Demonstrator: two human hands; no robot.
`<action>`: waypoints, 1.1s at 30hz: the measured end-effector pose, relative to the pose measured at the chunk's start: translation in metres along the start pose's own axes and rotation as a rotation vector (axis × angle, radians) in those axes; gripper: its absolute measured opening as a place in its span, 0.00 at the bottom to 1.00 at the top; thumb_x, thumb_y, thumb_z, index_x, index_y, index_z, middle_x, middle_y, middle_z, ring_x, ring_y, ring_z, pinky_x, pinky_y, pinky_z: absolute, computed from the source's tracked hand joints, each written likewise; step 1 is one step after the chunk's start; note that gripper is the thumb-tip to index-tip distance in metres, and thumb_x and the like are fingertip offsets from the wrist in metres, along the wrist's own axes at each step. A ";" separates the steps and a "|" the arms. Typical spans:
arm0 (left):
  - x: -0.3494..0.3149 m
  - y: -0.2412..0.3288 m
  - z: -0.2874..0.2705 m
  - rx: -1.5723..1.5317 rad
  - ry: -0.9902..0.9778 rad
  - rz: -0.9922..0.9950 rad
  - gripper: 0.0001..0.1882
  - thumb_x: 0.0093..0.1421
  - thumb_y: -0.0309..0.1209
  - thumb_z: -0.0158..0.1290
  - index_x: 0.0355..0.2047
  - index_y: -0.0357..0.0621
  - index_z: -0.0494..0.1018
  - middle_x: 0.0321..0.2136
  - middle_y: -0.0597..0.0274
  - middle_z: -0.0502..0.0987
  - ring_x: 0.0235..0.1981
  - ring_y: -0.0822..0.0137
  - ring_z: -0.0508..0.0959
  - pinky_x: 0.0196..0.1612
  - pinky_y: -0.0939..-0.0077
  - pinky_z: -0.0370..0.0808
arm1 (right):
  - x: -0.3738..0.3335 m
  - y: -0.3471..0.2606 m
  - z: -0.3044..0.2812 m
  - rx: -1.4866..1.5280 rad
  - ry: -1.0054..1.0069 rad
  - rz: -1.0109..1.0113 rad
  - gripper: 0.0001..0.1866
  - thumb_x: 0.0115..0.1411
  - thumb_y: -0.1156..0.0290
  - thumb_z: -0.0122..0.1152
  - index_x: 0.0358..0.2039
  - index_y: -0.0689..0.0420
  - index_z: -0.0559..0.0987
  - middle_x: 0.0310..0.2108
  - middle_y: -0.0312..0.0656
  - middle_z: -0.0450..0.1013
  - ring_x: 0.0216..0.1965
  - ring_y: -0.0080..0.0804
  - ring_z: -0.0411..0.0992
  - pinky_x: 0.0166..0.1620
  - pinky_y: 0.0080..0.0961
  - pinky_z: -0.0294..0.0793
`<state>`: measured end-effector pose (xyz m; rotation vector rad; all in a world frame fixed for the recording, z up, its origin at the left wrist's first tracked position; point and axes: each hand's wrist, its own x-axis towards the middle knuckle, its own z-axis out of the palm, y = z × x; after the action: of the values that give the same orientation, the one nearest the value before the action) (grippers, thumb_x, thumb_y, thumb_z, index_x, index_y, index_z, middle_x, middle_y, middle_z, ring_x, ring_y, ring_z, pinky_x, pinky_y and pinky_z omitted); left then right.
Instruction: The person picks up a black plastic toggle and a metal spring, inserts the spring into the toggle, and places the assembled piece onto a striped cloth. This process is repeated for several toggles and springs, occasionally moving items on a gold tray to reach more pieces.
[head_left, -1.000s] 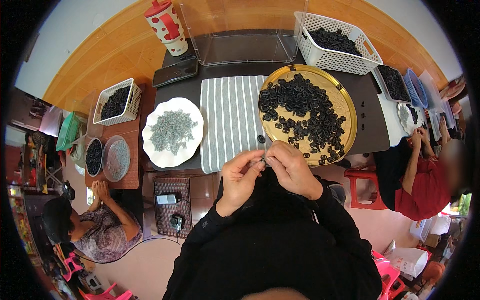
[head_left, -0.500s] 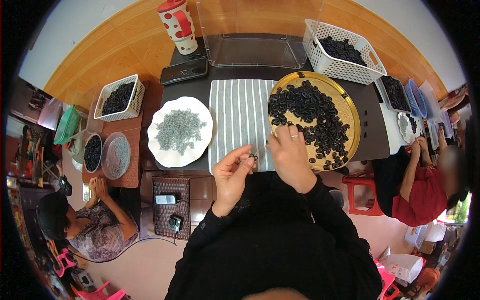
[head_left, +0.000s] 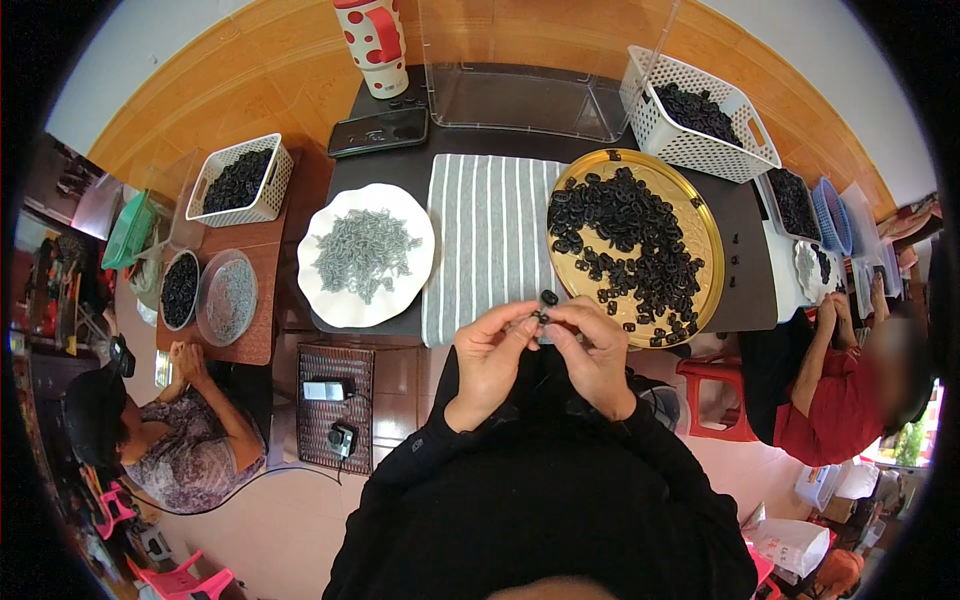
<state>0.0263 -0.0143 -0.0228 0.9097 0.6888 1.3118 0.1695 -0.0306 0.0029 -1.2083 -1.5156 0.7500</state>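
My left grip (head_left: 490,362) and right grip (head_left: 594,352) are meeting, the fingertips of both pinching a small black piece (head_left: 541,317). A second black piece (head_left: 549,298) is showing just beyond my fingertips. Past them a striped cloth (head_left: 488,220) is lying on the dark surface (head_left: 748,295), between a white plate (head_left: 322,292) holding small clear pieces (head_left: 368,250) and a gold tray (head_left: 705,235) carrying loose black parts (head_left: 620,210). Farther off, a phone (head_left: 380,132) is lying, and a clear box (head_left: 530,95), a white basket (head_left: 690,145) and a dotted tumbler (head_left: 378,45) are standing.

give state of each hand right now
Left hand: closed, pinching a small dark part.
Right hand: closed, seemingly pinching the same part.
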 end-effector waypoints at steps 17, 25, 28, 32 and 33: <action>0.032 0.006 0.035 1.529 -0.075 0.381 0.14 0.48 0.28 0.63 0.34 0.36 0.76 0.31 0.52 0.69 0.34 0.51 0.70 0.37 0.60 0.68 | -0.012 0.014 -0.030 0.381 0.307 0.057 0.06 0.59 0.85 0.56 0.37 0.65 0.77 0.36 0.41 0.75 0.30 0.17 0.71 0.30 0.12 0.68; 0.036 -0.003 0.013 1.020 -0.164 0.419 0.07 0.54 0.17 0.55 0.35 0.34 0.76 0.31 0.54 0.76 0.31 0.56 0.77 0.32 0.73 0.72 | -0.010 0.015 -0.026 0.363 0.244 0.106 0.07 0.60 0.85 0.54 0.39 0.66 0.76 0.33 0.37 0.69 0.31 0.18 0.68 0.34 0.14 0.67; 0.030 0.001 0.000 0.272 -0.134 -0.205 0.09 0.59 0.17 0.51 0.40 0.32 0.77 0.31 0.56 0.79 0.28 0.66 0.78 0.30 0.81 0.72 | -0.009 0.015 -0.023 0.299 0.198 0.040 0.07 0.61 0.83 0.54 0.40 0.66 0.77 0.34 0.37 0.70 0.30 0.16 0.69 0.33 0.12 0.69; 0.027 0.011 0.004 -0.064 -0.125 -0.277 0.11 0.61 0.18 0.51 0.44 0.31 0.76 0.32 0.58 0.79 0.30 0.71 0.78 0.32 0.82 0.73 | -0.005 0.010 -0.018 0.235 0.181 -0.020 0.07 0.58 0.85 0.55 0.37 0.66 0.76 0.30 0.39 0.70 0.29 0.22 0.67 0.32 0.17 0.67; 0.026 0.012 0.004 -0.065 -0.125 -0.276 0.11 0.61 0.18 0.51 0.44 0.31 0.76 0.32 0.58 0.79 0.30 0.71 0.78 0.32 0.82 0.73 | -0.004 0.007 -0.016 0.234 0.180 -0.021 0.07 0.58 0.85 0.55 0.37 0.66 0.76 0.30 0.39 0.70 0.29 0.22 0.67 0.32 0.17 0.67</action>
<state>0.0277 0.0108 -0.0091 0.8054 0.6458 1.0183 0.1871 -0.0337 -0.0003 -1.0532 -1.2538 0.7604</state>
